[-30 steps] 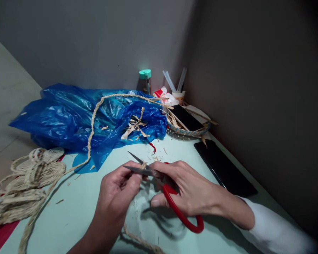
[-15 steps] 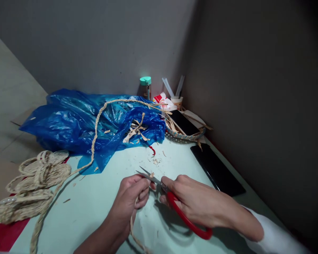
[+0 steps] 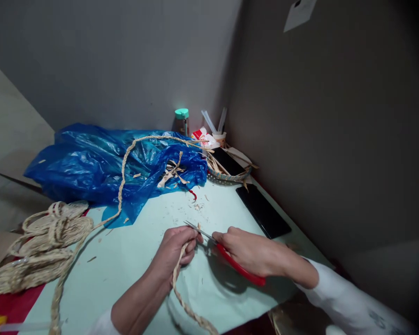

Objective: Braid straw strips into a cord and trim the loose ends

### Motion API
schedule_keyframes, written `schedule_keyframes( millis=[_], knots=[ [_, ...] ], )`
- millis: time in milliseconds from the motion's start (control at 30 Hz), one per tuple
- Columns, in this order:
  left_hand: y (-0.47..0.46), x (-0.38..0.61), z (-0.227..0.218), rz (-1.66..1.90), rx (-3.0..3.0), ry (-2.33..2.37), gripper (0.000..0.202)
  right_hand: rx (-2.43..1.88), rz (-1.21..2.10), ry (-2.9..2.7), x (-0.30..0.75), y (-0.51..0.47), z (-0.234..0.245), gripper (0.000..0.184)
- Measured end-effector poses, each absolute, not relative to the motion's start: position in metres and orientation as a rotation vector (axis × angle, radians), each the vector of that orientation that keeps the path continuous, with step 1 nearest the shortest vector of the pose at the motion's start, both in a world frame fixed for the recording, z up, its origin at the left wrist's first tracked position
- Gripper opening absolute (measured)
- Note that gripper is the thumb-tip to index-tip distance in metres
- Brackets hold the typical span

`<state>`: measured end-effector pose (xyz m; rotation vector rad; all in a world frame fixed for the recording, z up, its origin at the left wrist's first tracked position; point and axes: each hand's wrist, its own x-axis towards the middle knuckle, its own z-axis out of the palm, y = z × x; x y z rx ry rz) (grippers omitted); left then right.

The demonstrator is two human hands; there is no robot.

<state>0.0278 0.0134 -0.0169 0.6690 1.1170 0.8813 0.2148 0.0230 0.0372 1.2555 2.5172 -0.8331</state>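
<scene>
Pinched in my left hand (image 3: pixel 179 246) is a braided straw cord (image 3: pixel 177 279), its tail running down past my wrist to the table's front edge. My right hand (image 3: pixel 246 249) grips red-handled scissors (image 3: pixel 242 271). Their blades reach left to a short frayed bit of straw sticking up from my left fingertips, and look nearly closed there. Whether the blades touch the strand I cannot tell. Another length of braid (image 3: pixel 121 186) curves from the front left over a blue plastic bag (image 3: pixel 80 158). Straw scraps lie on the pale green table cover (image 3: pixel 139 260) beyond my hands.
Coiled braid bundles (image 3: pixel 45 246) lie at the left. A dark phone-like slab (image 3: pixel 263 211) rests on the right. Behind it stands a basket (image 3: pixel 226 178) of straw strips with a phone (image 3: pixel 228 161) on top. A teal-lidded jar (image 3: pixel 182 122) and a cup (image 3: pixel 219 138) stand by the wall.
The scissor blades have drawn closer together at the straw end. My view has shifted to the right, showing the table's front right edge. My left hand keeps its pinch.
</scene>
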Motion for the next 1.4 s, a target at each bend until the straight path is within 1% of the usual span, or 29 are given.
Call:
schedule_keyframes(
  millis=[300,400,500,600,733,933,1067,1133,1200,1300,1400],
  knots=[
    [0.007,0.033,-0.014,0.840,0.835,1.131,0.023,1.334,-0.909,2.458,0.222,0.010,0.040,0.021],
    [0.007,0.034,-0.016,0.825,0.858,1.096,0.024,1.275,-0.939,2.534,0.225,0.008,0.036,0.020],
    [0.007,0.035,-0.015,0.823,0.864,1.054,0.027,1.211,-1.006,2.639,0.229,0.005,0.032,0.032],
    [0.006,0.037,-0.011,0.836,0.870,1.020,0.028,1.376,-1.103,2.579,0.232,0.001,0.034,0.045],
    [0.004,0.036,-0.008,0.859,0.875,0.982,0.026,1.426,-1.083,2.597,0.233,0.000,0.038,0.051],
    [0.004,0.036,-0.011,0.880,0.850,0.975,0.028,1.318,-0.941,2.725,0.231,0.002,0.032,0.049],
    [0.010,0.030,-0.011,0.900,0.805,0.985,0.024,1.380,-0.910,2.597,0.242,0.007,0.037,0.044],
    [0.018,0.021,-0.006,0.987,0.771,0.997,0.022,1.465,-0.788,2.546,0.249,0.013,0.041,0.038],
    [0.029,0.007,0.003,1.126,0.740,1.007,0.021,1.593,-0.600,2.517,0.254,0.024,0.043,0.033],
    [0.042,-0.015,0.018,1.322,0.739,0.995,0.019,1.752,-0.371,2.467,0.256,0.043,0.040,0.033],
    [0.047,-0.032,0.029,1.450,0.772,0.982,0.015,1.784,-0.292,2.450,0.250,0.060,0.034,0.033]
  ],
)
